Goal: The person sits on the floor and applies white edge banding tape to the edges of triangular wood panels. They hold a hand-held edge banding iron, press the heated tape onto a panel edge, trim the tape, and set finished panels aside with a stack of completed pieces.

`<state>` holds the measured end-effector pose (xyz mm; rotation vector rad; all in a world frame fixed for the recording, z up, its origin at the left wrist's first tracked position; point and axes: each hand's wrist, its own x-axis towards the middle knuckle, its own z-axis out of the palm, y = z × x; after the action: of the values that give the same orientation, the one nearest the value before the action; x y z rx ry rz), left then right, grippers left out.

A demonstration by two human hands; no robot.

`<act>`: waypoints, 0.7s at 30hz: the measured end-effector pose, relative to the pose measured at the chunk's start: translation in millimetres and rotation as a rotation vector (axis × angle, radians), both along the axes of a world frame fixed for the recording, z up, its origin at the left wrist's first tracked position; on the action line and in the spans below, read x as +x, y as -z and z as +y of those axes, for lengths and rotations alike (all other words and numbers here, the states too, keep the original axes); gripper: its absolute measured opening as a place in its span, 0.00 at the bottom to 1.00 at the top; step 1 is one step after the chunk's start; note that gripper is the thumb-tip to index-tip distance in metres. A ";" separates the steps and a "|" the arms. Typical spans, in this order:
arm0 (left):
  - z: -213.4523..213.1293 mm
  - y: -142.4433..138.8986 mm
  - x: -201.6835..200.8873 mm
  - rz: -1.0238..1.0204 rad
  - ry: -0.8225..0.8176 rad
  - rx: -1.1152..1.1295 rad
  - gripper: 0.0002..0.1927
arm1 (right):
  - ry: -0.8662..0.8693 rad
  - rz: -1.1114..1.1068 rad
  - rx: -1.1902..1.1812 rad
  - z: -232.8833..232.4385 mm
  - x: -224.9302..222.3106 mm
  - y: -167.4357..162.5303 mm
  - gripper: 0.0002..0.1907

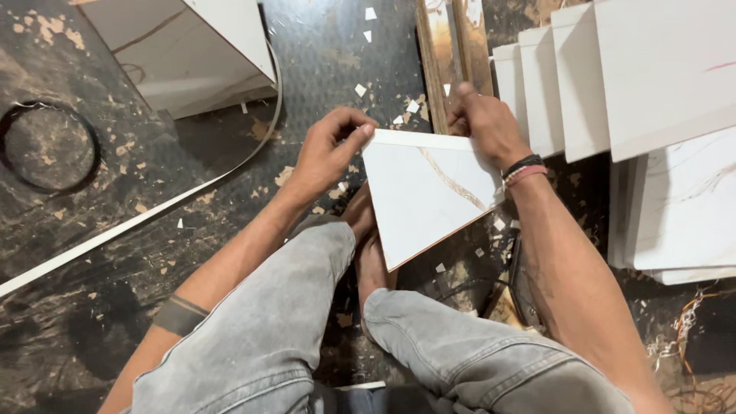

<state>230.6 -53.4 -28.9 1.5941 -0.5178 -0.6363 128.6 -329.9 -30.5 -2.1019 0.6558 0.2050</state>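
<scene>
A white marble-patterned board piece, roughly triangular with a tan vein, stands on edge between my knees, resting on my bare feet. My left hand pinches its upper left corner, where a white edge strip runs along the top edge. My right hand presses on the top right end of that edge; a dark and a pink band sit on the wrist. My grey-trousered legs fill the lower part of the view.
A long white edge-band strip curves across the dark dusty floor at left. A white box-like panel unit lies upper left, wooden battens at top centre. Stacked white panels stand at right. A black cable ring lies far left.
</scene>
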 end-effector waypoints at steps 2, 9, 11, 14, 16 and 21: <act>1.7 -8.4 5.6 -0.113 0.047 0.151 0.09 | 0.053 -0.035 0.152 -5.5 2.3 4.8 0.45; -68.6 -16.4 0.5 -1.069 0.194 0.184 0.15 | -0.047 -0.096 -0.454 8.3 -3.2 -6.8 0.37; -97.8 -14.2 -7.5 -1.115 0.162 0.185 0.15 | -0.014 -0.080 -0.456 15.8 -0.6 -11.8 0.34; -104.1 -10.2 8.7 -0.795 0.394 0.582 0.25 | 0.007 -0.030 -0.473 18.1 7.2 -16.5 0.33; -92.9 -9.7 18.9 -0.586 0.518 0.791 0.32 | -0.025 -0.029 -0.495 17.6 7.6 -17.1 0.33; -58.7 -5.1 27.5 -0.851 0.250 0.677 0.31 | -0.145 0.115 -0.626 14.2 4.6 -27.8 0.32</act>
<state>258.1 -112.0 -23.8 2.4687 -1.2326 -0.2864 133.2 -315.8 -2.8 -2.7602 0.6958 0.2226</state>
